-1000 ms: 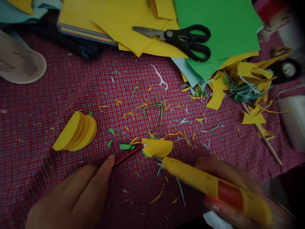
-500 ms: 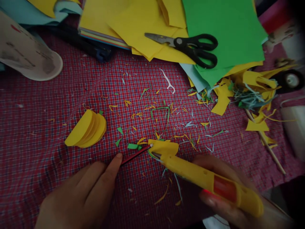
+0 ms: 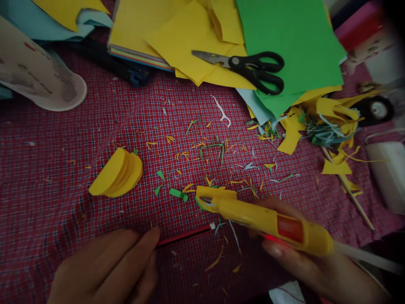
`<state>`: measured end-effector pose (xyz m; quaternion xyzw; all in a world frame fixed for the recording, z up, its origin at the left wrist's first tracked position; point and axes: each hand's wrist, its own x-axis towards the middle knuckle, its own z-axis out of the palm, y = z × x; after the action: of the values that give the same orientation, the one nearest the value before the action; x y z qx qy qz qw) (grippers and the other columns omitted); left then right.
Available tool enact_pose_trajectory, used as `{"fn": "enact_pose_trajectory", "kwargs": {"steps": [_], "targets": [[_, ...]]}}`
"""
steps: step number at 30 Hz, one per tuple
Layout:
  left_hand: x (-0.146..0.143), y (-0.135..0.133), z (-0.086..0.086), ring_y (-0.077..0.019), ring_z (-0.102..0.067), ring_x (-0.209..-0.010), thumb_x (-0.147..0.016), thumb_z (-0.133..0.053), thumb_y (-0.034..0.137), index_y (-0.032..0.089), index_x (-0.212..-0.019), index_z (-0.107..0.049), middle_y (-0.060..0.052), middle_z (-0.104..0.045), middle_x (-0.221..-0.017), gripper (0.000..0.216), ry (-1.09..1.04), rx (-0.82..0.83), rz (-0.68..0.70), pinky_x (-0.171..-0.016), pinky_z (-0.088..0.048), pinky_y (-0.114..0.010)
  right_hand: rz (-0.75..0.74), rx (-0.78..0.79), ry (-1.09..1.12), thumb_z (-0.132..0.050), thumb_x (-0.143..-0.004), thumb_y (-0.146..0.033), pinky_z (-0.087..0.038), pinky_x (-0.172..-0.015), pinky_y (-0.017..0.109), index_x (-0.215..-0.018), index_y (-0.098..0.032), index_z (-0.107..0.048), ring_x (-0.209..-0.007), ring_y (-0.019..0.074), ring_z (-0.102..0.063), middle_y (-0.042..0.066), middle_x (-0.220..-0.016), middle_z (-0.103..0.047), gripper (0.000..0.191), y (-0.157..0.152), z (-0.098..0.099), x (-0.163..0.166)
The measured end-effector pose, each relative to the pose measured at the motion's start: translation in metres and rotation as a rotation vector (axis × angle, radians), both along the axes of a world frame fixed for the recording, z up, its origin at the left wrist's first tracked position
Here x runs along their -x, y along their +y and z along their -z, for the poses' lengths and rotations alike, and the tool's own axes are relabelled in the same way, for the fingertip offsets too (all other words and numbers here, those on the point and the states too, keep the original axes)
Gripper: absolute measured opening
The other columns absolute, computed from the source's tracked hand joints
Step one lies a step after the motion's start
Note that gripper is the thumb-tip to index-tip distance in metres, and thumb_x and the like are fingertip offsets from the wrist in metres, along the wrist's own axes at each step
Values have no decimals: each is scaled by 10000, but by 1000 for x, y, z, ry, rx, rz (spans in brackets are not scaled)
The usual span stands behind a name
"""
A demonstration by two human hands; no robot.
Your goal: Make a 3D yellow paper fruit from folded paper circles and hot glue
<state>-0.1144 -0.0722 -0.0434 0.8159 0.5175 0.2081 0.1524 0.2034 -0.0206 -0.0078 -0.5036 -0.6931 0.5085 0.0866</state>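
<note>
My left hand (image 3: 110,266) pinches the near end of a thin dark red stick (image 3: 186,234), pencil-like, with a whitish tip pointing right. In my right hand (image 3: 303,257) is a yellow glue gun (image 3: 253,215) with a red panel, its metal nozzle pointing left. A glue stick (image 3: 367,255) sticks out of its back end. The nozzle lies over a small yellow paper piece (image 3: 224,193) on the cloth; I cannot tell if they touch. To the left rests a fanned bunch of folded yellow paper rounds (image 3: 117,173).
Black-handled scissors (image 3: 243,65) lie on yellow and green paper (image 3: 287,46) at the back. A paper cup (image 3: 41,71) lies at the left. Paper scraps (image 3: 335,122) and a wooden stick (image 3: 354,200) are at the right. Small clippings and a white floss pick (image 3: 222,112) dot the checked cloth (image 3: 57,169).
The red stick has come down towards me, away from the yellow paper piece, with my left hand. The glue gun has shifted slightly left, its back end raised.
</note>
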Motion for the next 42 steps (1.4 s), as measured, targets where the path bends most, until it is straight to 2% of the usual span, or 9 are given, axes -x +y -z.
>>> {"fn": "enact_pose_trajectory", "kwargs": {"steps": [3, 11, 20, 26, 31, 38, 42], "targets": [[-3, 1, 1, -117, -575, -586, -902, -479, 141, 164, -1091, -617, -12, -611, -718, 235, 58, -25, 73, -500, -462, -257, -6, -13, 3, -503, -912, -324, -526, -539, 251, -1057, -303, -506, -805, 199, -658, 19, -910, -644, 146, 2, -1, 3], [-11, 9, 3, -134, -600, -631, -926, -479, 174, 130, -1094, -604, -34, -627, -777, 214, 131, -122, 67, -524, -495, -267, -2, -139, 33, -506, -916, -341, -534, -563, 251, -1018, -305, -533, -769, 176, -654, 3, -885, -644, 111, 4, -1, 5], [-10, 8, 6, -133, -589, -608, -917, -478, 147, 118, -1070, -604, -29, -615, -762, 200, 155, -157, 101, -507, -492, -271, 17, -84, -3, -516, -905, -331, -542, -587, 252, -1130, -307, -467, -829, 189, -669, 3, -933, -669, 232, 3, 1, 6], [-9, 7, 7, -131, -574, -587, -908, -479, 127, 101, -1094, -598, -22, -603, -738, 222, 178, -183, 122, -488, -479, -268, 45, -86, -5, -525, -895, -349, -552, -647, 297, -1098, -270, -507, -819, 199, -661, 26, -913, -654, 218, 3, 0, 8], [-8, 7, 6, -137, -579, -604, -902, -489, 127, 87, -1095, -601, -37, -609, -760, 227, 171, -184, 134, -492, -486, -268, 28, -30, 13, -537, -882, -345, -531, -540, 259, -1011, -264, -539, -755, 191, -663, 16, -851, -667, 152, 7, -5, 12], [-7, 6, 8, -134, -569, -626, -912, -486, 137, 91, -1113, -597, -42, -598, -776, 235, 166, -161, 131, -507, -493, -270, 59, -78, -2, -537, -892, -343, -554, -609, 274, -1098, -301, -493, -794, 184, -665, 3, -895, -661, 214, 5, 1, 10], [-8, 8, 6, -129, -576, -610, -909, -490, 133, 91, -1090, -600, -41, -608, -773, 216, 173, -186, 130, -499, -489, -265, 44, -64, 9, -525, -900, -329, -550, -595, 265, -1094, -301, -493, -788, 181, -665, 3, -891, -660, 198, 3, 1, 9]]}}
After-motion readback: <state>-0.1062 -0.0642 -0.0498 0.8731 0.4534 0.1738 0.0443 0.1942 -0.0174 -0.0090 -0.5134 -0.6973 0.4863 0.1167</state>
